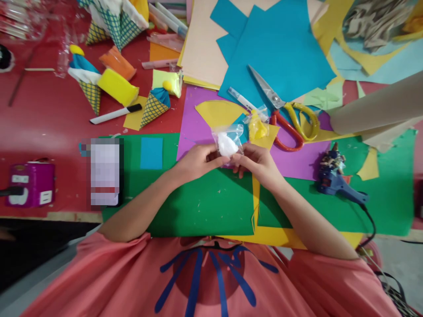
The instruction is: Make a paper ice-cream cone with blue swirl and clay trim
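Clear bag [228,144] with white contents: located left of the scissors [276,101], between the left hand [200,162] and the right hand [260,162]. Both hands grip its lower part, thumbs on the near face. The flat top edge points away from the person; the long axis cannot be determined, since fingers cover the lower end. A yellow bag [258,128] lies beside the scissors' handles, on their left.

No text or label can be read.
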Available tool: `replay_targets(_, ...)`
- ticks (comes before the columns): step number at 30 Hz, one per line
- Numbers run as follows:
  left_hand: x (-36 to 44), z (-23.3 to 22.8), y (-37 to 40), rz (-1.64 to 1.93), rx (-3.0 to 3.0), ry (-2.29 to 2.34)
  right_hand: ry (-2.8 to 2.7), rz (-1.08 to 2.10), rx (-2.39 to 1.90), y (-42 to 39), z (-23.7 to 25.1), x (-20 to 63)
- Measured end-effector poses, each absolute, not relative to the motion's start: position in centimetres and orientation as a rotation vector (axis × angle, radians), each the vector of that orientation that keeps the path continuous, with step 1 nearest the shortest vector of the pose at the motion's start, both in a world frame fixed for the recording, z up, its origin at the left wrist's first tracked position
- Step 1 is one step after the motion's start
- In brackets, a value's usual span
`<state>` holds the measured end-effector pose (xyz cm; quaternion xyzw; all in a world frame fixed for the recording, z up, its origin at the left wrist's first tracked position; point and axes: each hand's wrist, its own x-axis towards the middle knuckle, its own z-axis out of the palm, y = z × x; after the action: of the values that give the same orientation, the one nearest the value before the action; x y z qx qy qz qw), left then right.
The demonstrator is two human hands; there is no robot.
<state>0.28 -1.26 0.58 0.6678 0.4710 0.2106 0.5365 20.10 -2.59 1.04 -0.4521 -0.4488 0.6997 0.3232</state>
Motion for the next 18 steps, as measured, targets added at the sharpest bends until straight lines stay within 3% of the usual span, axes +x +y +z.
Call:
replay_targets(7,-0.03,1.02,-1.2,0.381,1.625,1.028,-1.284,1.826,-1.218,-2.73,0.58,20.47)
replay_targets(18,-0.14,1.25,-1.31,0.564,1.643,1.042,-1.545,1.636,-1.217,-3.19,0.24,20.69)
